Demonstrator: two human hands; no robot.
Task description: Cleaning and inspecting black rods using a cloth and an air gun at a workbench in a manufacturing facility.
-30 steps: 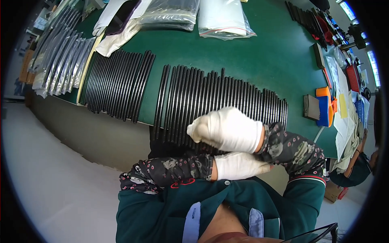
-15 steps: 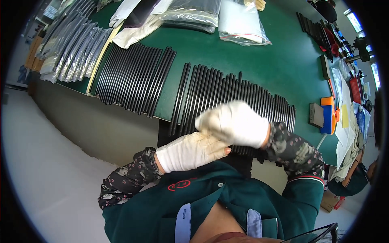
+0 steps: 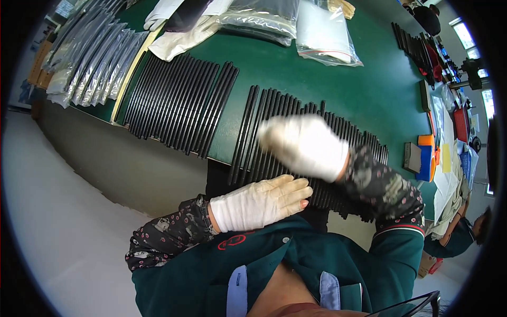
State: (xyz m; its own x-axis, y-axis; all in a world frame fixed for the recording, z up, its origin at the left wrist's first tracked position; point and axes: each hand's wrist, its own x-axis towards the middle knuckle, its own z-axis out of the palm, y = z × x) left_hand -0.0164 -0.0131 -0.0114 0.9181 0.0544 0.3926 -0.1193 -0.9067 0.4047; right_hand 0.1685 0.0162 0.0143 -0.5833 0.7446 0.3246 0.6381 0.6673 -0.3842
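A row of slim black rods [image 3: 245, 132] lies side by side on the green table, their near ends reaching past its front edge. Over this row hovers my right hand [image 3: 303, 147] in a white glove, blurred by motion; its fingers cannot be made out. My left hand [image 3: 261, 203], gloved in white with one bare fingertip, lies flat at the rods' near ends with its fingers stretched out, and nothing shows in it. To the left is a second row of black rods [image 3: 177, 103], with a small gap before its last few.
A yellowish strip [image 3: 132, 79] separates the left rods from plastic-wrapped bundles [image 3: 97, 63]. Plastic bags [image 3: 327, 31], cloth gloves [image 3: 182, 39] and a dark flat device [image 3: 185, 15] lie at the back. A grey block [image 3: 412, 157] and a blue-orange tape dispenser [image 3: 425, 158] stand right. Another person [image 3: 457, 232] is at far right.
My hands were touching, the right over the left's fingers; now they are apart. The right has lifted away up over the rods, and the view has shifted slightly.
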